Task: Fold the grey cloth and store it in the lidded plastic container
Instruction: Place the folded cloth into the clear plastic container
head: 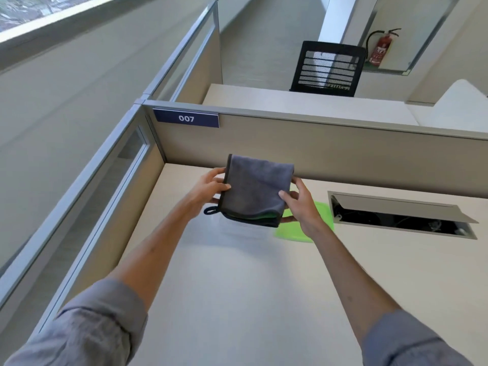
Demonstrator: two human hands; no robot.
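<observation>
The grey cloth (257,188) is folded into a small square with a dark hem and a loop at its lower left corner. It hangs above the desk, held between both hands. My left hand (208,190) grips its left edge, thumb on top. My right hand (299,204) grips its right edge. A green lid (323,215) lies on the desk under and behind my right hand, partly hidden. A faint clear plastic container (237,229) seems to stand on the desk right below the cloth; its outline is hard to make out.
The beige desk (237,286) is walled by partitions at the back and left, with a "007" label (186,118). An open cable hatch (401,215) is set in the desk at the right. A black chair (327,68) stands beyond the back partition.
</observation>
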